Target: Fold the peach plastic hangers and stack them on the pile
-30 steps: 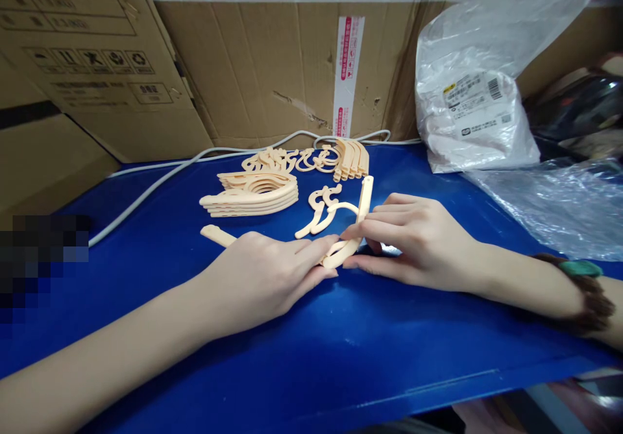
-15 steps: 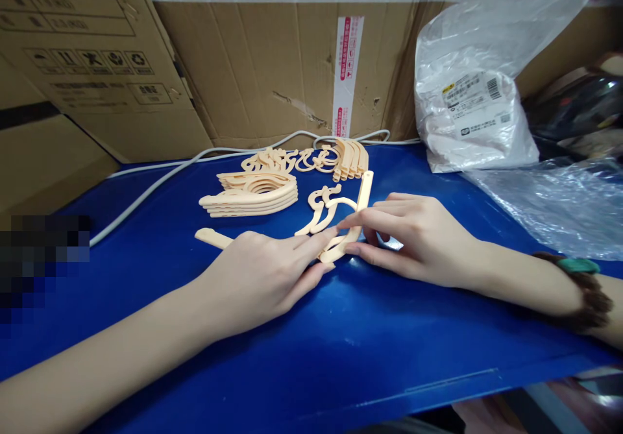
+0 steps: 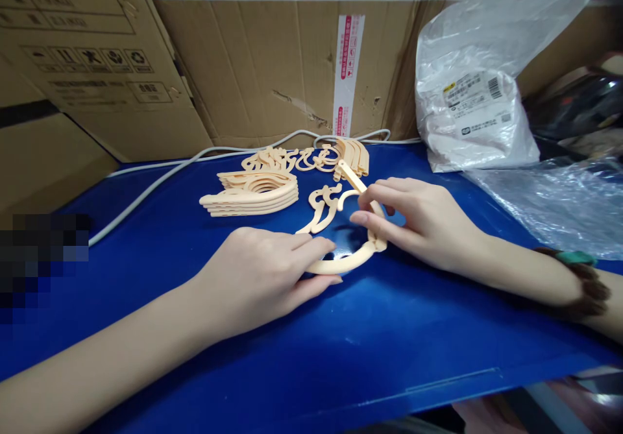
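A peach plastic folding hanger (image 3: 348, 260) lies bent into a curve on the blue table (image 3: 341, 356). My left hand (image 3: 263, 275) pinches its near-left arm against the table. My right hand (image 3: 413, 220) grips its other arm, which points up and away toward the back. Two loose peach hook pieces (image 3: 324, 208) lie just behind the hands. A stack of folded peach hangers (image 3: 253, 194) sits further back on the left.
More peach hooks and hanger arms (image 3: 335, 157) lie at the back by a white cable (image 3: 160, 181). Cardboard boxes (image 3: 272, 58) wall off the back and left. White and clear plastic bags (image 3: 472, 109) fill the right side. A blurred patch sits at the left edge.
The hanger's right arm has swung from pointing straight back to a wider angle, so the hanger now forms an open curve. The left end has slid out of sight under my left hand.
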Available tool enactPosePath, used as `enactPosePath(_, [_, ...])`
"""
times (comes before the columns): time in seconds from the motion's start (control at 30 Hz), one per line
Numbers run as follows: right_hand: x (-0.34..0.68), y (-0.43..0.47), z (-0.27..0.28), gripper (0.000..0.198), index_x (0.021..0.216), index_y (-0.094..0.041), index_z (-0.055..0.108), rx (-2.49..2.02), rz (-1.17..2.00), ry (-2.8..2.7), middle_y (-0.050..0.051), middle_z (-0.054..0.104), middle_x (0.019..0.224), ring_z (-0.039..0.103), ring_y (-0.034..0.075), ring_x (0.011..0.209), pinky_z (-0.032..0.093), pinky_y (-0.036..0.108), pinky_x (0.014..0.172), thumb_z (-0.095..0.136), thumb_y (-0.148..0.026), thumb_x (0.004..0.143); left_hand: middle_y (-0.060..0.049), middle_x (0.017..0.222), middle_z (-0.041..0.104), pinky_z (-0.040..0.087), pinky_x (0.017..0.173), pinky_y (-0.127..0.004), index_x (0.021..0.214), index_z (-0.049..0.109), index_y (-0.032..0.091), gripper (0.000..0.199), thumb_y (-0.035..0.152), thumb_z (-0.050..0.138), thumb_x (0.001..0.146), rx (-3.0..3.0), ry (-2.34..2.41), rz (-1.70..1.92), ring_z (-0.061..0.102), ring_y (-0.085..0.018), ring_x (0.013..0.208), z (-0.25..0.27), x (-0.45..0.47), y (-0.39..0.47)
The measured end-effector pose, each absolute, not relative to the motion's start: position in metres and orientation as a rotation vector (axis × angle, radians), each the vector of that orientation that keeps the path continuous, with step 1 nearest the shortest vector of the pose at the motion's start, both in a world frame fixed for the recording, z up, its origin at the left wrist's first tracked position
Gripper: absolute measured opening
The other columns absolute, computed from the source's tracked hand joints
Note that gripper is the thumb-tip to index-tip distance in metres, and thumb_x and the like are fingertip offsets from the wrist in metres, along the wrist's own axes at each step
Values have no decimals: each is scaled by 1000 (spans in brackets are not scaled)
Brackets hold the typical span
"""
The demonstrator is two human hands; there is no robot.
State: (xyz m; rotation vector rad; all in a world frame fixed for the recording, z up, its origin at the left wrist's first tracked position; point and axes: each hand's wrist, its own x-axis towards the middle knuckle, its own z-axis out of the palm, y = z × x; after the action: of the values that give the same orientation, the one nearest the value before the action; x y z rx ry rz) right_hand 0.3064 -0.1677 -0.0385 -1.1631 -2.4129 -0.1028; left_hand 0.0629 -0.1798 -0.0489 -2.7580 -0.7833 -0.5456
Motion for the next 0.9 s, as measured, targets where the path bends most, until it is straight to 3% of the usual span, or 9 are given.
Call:
enactPosePath(0.33, [313, -154, -47, 13, 96, -19, 59, -1339, -134, -2460, 7, 59, 97, 57, 21, 83, 43, 32, 73, 53, -30, 90, -1, 81, 68, 44, 59, -28, 90, 64, 18, 20, 29, 49, 98, -2750, -777, -568, 65, -18, 76, -45, 64, -177])
enactPosePath(0.47, [315, -152, -47, 14, 96, -18, 60, -1309, -174, -2466, 10, 58, 101, 57, 21, 81, 45, 34, 74, 52, -26, 90, -6, 104, 67, 49, 83, -34, 99, 63, 16, 20, 25, 45, 99, -2826, -820, -552, 61, -22, 102, -45, 64, -171])
enactPosePath(0.57, [316, -150, -46, 15, 97, -17, 61, -1285, -206, -2489, 11, 58, 101, 57, 22, 82, 46, 35, 75, 50, -24, 90, -10, 122, 64, 44, 100, -39, 113, 60, 14, 26, 32, 47, 99, -2904, -859, -523, 54, -24, 120, -47, 62, -169])
enactPosePath(0.73, [319, -148, -44, 18, 98, -16, 62, -1240, -181, -2548, 12, 59, 100, 58, 24, 88, 48, 36, 77, 48, -26, 93, -13, 124, 64, 46, 99, -43, 121, 57, 11, 43, 46, 51, 96, -2872, -884, -473, 56, -29, 119, -48, 61, -170])
enactPosePath(0.9, [326, -142, -40, 20, 102, -17, 63, -1224, -123, -2601, 12, 58, 101, 57, 25, 91, 48, 37, 79, 49, -28, 94, -13, 113, 70, 48, 93, -44, 115, 62, 11, 40, 44, 49, 97, -2781, -770, -460, 63, -29, 110, -43, 63, -171])
